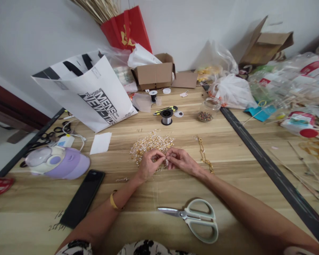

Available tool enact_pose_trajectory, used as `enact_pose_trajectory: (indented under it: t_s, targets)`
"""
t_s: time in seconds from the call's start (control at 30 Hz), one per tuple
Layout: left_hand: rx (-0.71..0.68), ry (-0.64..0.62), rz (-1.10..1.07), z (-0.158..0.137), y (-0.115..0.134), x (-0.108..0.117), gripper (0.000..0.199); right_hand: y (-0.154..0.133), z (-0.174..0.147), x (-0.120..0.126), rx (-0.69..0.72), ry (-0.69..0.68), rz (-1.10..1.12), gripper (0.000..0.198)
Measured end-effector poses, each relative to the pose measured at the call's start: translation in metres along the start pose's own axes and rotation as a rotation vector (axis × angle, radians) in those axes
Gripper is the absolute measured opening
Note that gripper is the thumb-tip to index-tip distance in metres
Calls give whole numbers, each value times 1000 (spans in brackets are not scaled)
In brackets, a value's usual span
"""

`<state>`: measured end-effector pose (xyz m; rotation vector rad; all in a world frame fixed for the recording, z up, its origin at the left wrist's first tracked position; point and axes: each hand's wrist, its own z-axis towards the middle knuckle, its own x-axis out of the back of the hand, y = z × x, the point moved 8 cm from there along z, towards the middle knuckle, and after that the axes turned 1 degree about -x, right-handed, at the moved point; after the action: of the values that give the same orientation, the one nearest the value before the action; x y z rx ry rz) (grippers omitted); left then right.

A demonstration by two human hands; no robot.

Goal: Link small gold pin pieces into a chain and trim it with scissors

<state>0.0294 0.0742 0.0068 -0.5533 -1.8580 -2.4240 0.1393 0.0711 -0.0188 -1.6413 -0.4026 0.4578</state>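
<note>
My left hand (pixel 149 163) and my right hand (pixel 180 160) meet fingertip to fingertip, both pinched closed. Something small and shiny shows between them, too small to name. A faint thin line, maybe thread or wire, runs down the table below the hands. Right behind my left hand spreads a heap of small gold and clear beads (pixel 149 143). A gold chain (pixel 202 150) lies to the right, partly behind my right forearm. Scissors (pixel 194 217) with pale green handles lie nearer to me, blades slightly apart.
Beyond the beads stand a wire spool (pixel 166 117), a yellow-black cutter (pixel 165 110) and a glass jar (pixel 209 110). On the left are a black phone (pixel 83 198), a purple-white device (pixel 66 163) and a large white bag (pixel 95 95). Plastic bags (pixel 232 90) crowd the right.
</note>
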Motion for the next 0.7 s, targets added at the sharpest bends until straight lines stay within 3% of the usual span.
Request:
enact_pose_trajectory:
  t_s: [0.43, 0.7]
  targets:
    - [192, 0, -189, 2, -13, 4, 11, -3, -1, 6, 43, 42, -12, 23]
    - [161, -10, -253, 4, -12, 4, 11, 3, 2, 9, 2, 41, 56, 28]
